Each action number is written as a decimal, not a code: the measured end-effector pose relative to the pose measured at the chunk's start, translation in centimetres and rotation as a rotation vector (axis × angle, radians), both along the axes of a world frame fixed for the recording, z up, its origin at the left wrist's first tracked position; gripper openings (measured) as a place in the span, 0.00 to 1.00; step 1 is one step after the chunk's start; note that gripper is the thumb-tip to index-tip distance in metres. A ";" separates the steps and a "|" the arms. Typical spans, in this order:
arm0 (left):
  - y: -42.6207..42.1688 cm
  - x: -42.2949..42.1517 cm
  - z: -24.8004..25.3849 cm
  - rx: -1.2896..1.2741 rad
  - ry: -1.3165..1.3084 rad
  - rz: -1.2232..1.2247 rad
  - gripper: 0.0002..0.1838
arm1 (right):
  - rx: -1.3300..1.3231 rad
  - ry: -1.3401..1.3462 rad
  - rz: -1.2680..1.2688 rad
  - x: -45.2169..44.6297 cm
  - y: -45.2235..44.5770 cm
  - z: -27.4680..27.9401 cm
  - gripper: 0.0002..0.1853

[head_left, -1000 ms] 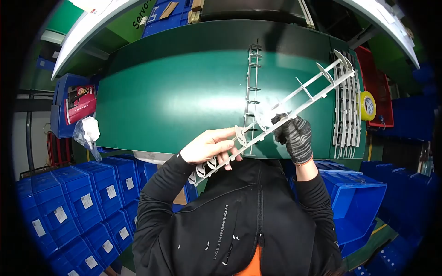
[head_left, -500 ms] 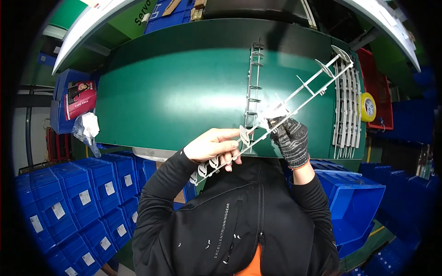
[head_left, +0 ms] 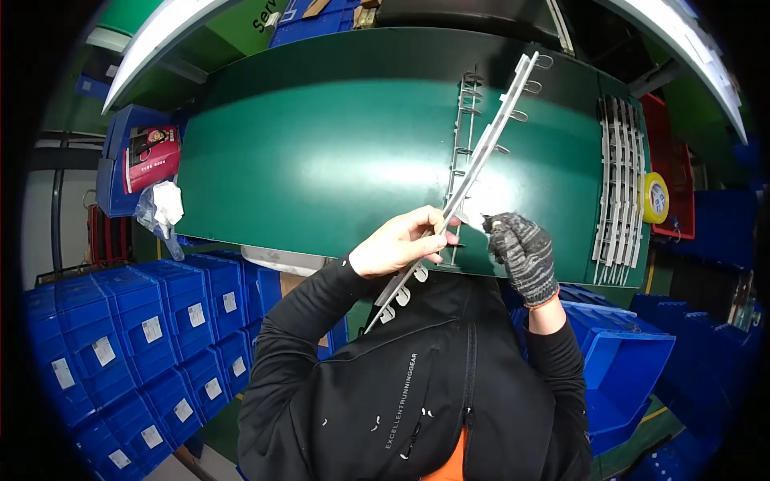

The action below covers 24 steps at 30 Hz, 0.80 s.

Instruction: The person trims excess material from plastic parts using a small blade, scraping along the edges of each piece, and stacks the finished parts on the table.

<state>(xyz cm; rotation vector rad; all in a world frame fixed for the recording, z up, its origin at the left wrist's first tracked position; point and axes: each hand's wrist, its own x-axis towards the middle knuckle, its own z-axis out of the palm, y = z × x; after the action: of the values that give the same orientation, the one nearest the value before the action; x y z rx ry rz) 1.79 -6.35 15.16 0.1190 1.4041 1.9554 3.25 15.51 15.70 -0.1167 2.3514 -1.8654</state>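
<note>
My bare left hand (head_left: 407, 240) grips a long pale rail frame (head_left: 491, 136) with rounded tabs along it. The frame slants from my lap up to the back of the green table, seen nearly edge-on. Just right of the frame, my gloved right hand (head_left: 523, 255) is closed and apart from it; what its fingertips hold, if anything, is too small to make out. A second, similar frame (head_left: 457, 152) lies on the table behind the held one. Several more frames (head_left: 620, 188) lie side by side at the table's right end.
The green table (head_left: 321, 152) spans the view. Yellow tape (head_left: 655, 198) and a red bin (head_left: 678, 176) are at its right. A red packet (head_left: 152, 156) and crumpled white material (head_left: 164, 204) are at the left. Blue crates (head_left: 152, 329) stand front left, an open blue bin (head_left: 626, 369) front right.
The held frame has rolled over and swung steeper, its far end moving left, with the tabs now facing right. My right hand has come off the frame. The view has shifted slightly.
</note>
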 end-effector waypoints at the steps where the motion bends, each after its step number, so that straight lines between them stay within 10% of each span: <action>1: 0.1 0.0 -0.1 0.001 -0.006 -0.013 0.06 | 0.001 -0.006 -0.013 -0.4 -0.1 0.2 0.09; 7: 0.5 0.0 -0.6 -0.412 0.621 -0.007 0.07 | 0.382 0.260 -0.027 -1.7 -0.5 0.0 0.08; 13: 0.7 0.1 0.0 -0.511 0.604 0.053 0.07 | 0.393 0.294 0.235 -0.7 -1.0 -0.4 0.07; 20: 1.6 0.8 -0.2 -0.819 0.892 0.098 0.08 | 0.125 0.186 -0.228 -2.3 -0.5 2.1 0.12; 24: 2.3 1.1 0.2 -0.888 1.010 0.108 0.10 | 0.589 0.321 0.013 -3.5 0.3 2.1 0.12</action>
<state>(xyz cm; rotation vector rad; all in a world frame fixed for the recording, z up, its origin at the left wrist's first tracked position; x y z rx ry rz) 2.87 -4.09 15.35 0.6767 2.8345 1.1404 -0.29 15.78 17.81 -0.3858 2.9943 -1.1398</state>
